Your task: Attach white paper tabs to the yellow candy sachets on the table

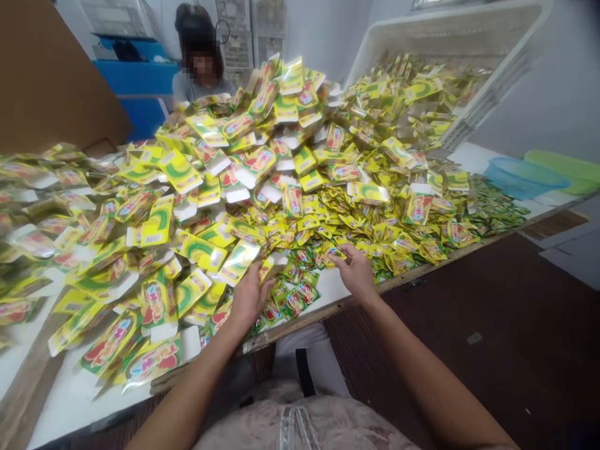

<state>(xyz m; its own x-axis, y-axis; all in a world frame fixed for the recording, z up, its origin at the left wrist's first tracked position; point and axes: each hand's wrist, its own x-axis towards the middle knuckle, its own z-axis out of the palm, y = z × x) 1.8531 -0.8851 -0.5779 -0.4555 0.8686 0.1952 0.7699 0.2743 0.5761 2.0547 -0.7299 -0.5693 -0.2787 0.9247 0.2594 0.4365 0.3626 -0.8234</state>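
Note:
My left hand, near the table's front edge, is closed around a small yellow cardboard box with a pale flap standing open toward the right. Its fingers partly hide the box. To the right, my right hand pinches a small yellow candy packet between thumb and fingertips. Between and below my hands lie green packets with red prints on the white table. A heap of yellow packets spreads behind my right hand. Many yellow-green boxes, several with white flaps open, are piled behind and left of my left hand.
A white plastic crate lies tipped at the back right, spilling packets and boxes. Right of the heap are a blue basket and a green tray. A person is behind the pile. A brown board stands at left.

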